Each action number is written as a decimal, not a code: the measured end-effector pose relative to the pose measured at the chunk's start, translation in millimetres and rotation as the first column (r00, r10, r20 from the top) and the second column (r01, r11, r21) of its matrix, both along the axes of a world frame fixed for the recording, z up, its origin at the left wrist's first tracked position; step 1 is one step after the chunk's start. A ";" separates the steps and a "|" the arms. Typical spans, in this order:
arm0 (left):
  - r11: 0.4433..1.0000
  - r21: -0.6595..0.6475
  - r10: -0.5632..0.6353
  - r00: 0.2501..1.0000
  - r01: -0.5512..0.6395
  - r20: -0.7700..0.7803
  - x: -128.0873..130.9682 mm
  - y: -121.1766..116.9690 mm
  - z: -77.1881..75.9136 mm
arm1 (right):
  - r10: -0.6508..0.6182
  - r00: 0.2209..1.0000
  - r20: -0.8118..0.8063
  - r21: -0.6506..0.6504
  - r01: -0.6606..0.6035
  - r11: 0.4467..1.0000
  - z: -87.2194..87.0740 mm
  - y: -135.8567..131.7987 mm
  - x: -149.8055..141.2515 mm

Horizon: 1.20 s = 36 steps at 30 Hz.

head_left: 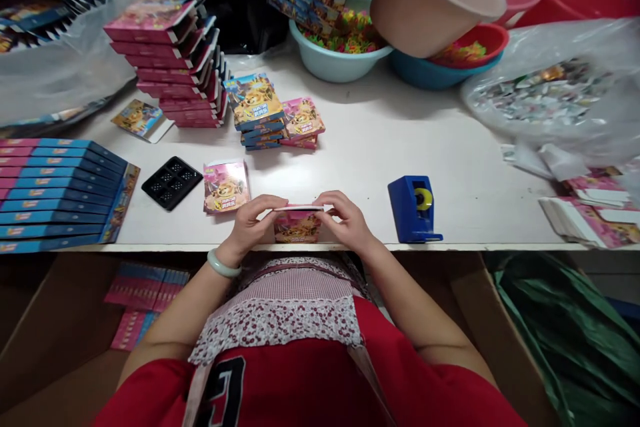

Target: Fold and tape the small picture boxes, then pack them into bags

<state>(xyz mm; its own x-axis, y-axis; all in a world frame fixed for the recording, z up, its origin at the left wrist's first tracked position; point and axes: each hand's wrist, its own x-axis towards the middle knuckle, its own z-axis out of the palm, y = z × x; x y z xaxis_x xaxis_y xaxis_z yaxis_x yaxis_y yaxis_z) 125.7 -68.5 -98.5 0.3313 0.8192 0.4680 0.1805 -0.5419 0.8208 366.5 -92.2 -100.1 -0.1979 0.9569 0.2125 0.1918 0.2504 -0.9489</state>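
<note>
At the table's front edge my left hand (253,221) and my right hand (346,219) pinch a small pink printed box (299,227) by its two upper corners. The box is tilted, with a pale edge along its top. Another pink box (226,187) lies flat just beyond my left hand. Further left is a black plastic tray (172,183) with small compartments. A blue tape dispenser (414,209) with a yellow roll stands to the right of my right hand.
Tall stacks of pink boxes (167,90) and blue boxes (55,193) stand at left. Small blue boxes (257,107) are piled mid-table. Basins (335,63) of colourful pieces line the back. A clear plastic bag (555,90) and flat cartons (595,213) lie at right.
</note>
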 end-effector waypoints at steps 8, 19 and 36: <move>1.000 0.002 0.021 0.999 -0.021 -0.036 12.5 -2.6 16.8 | -0.090 0.994 0.067 -0.014 0.092 0.996 19.6 -2.6 -9.4; 0.952 0.188 -0.196 0.953 0.242 -0.231 -17.6 -6.9 6.3 | 0.019 0.991 0.129 0.225 -0.048 0.973 5.5 -23.2 2.5; 0.967 0.200 0.164 0.986 -0.156 -0.025 43.1 -0.2 -15.5 | -0.588 0.464 0.663 0.139 0.695 0.705 7.1 -81.7 164.6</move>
<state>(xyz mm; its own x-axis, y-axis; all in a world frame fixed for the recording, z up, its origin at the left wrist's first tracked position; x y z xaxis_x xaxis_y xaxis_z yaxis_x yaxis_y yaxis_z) 168.8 -68.8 -114.0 0.2254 0.7565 0.6139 0.3094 -0.6531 0.6912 531.1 -173.9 -93.0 0.4566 0.8755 0.1580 0.7844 -0.3123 -0.5359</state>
